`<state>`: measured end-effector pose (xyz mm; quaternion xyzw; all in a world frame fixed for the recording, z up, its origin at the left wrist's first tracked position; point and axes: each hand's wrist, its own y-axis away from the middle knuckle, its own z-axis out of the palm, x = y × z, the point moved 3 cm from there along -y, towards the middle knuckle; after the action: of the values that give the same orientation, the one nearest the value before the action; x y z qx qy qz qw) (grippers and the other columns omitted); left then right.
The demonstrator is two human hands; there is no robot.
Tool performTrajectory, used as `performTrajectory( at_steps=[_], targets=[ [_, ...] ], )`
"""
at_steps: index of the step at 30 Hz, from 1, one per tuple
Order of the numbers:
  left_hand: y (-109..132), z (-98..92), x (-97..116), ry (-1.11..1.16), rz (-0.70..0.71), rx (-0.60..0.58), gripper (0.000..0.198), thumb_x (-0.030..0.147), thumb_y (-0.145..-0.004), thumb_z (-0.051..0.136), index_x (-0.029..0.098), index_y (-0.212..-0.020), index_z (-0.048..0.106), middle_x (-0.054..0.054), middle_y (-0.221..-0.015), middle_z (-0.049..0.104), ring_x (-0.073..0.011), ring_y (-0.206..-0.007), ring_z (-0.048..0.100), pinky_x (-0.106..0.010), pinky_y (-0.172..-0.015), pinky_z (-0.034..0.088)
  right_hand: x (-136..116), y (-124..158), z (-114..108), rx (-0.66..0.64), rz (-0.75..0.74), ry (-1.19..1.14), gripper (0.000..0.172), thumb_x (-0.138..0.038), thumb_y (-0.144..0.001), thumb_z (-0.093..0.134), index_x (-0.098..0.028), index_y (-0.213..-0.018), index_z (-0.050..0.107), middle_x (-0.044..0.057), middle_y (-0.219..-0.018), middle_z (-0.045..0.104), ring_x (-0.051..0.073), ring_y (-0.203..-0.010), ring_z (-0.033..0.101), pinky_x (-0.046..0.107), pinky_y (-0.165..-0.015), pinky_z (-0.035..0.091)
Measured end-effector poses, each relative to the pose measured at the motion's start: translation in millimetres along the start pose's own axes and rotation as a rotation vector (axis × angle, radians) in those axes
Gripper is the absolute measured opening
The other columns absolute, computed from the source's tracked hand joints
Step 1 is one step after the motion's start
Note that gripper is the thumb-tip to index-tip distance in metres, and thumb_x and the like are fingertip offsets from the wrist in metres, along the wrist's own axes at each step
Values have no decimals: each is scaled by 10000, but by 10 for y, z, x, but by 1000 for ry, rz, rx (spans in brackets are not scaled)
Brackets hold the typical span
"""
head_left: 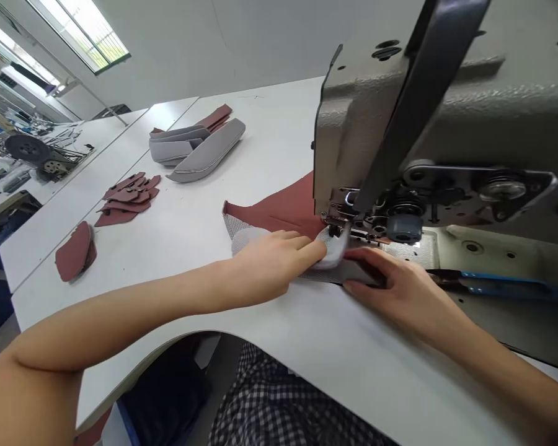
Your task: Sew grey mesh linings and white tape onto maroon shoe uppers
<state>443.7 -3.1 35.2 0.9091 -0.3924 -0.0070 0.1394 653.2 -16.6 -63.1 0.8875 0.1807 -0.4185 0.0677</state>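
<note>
My left hand point(272, 263) lies flat on a grey and reddish-brown fabric piece point(279, 210), its fingers pressing the white mesh part just left of the presser foot point(337, 230). My right hand point(400, 288) presses the grey edge of the same piece against the white table point(260, 155), right in front of the needle area. The grey sewing machine point(446, 124) looms over both hands. The fabric under the machine head is partly hidden.
Stacks of grey panels point(198, 148) and reddish-brown cut pieces point(128, 198) lie at the far left of the table, with another brown piece point(74, 251) near its left edge. Blue-handled scissors point(497, 286) rest on the machine bed to the right. Checked clothing shows below the table edge.
</note>
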Motion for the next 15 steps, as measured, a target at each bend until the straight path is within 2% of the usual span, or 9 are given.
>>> performTrajectory(
  at_steps=[4, 7, 10, 13, 15],
  targets=[
    [-142, 163, 64, 146, -137, 63, 203, 133, -781, 513, 191, -975, 493, -59, -928, 688, -218, -813, 654, -303, -610, 463, -50, -28, -4, -7, -199, 122, 305, -335, -894, 529, -276, -1102, 744, 28, -996, 735, 245, -902, 672, 345, -735, 559],
    [-299, 241, 25, 174, -214, 39, 225, 208, -772, 537, 184, -996, 530, -67, -965, 707, -250, -806, 675, -331, -589, 479, -52, -61, 64, -38, -268, 182, 306, -350, -889, 570, -246, -1122, 739, 65, -1105, 731, 291, -1025, 654, 417, -834, 555],
    [-436, 182, -46, 136, -221, 7, 223, 207, -807, 517, 179, -1017, 588, -86, -1099, 707, -278, -943, 693, -354, -685, 536, -71, -60, 156, -76, -354, 220, 293, -263, -926, 538, -259, -1135, 744, 77, -1126, 726, 303, -1103, 622, 478, -919, 502],
    [-517, 87, -57, 120, -215, -101, 232, 232, -888, 493, 175, -1073, 621, -101, -1214, 684, -289, -1055, 683, -369, -798, 561, -92, 15, 213, -143, -510, 182, 376, -142, -953, 453, -313, -1079, 763, 52, -1126, 716, 278, -1174, 572, 517, -1012, 432],
    [-536, 67, -11, 121, -213, -166, 229, 224, -898, 496, 174, -1083, 620, -103, -1227, 677, -287, -1061, 683, -367, -811, 561, -96, 78, 202, -194, -618, 145, 412, -100, -941, 438, -305, -1104, 756, 41, -1198, 707, 264, -1271, 526, 525, -1103, 382]
  ],
)
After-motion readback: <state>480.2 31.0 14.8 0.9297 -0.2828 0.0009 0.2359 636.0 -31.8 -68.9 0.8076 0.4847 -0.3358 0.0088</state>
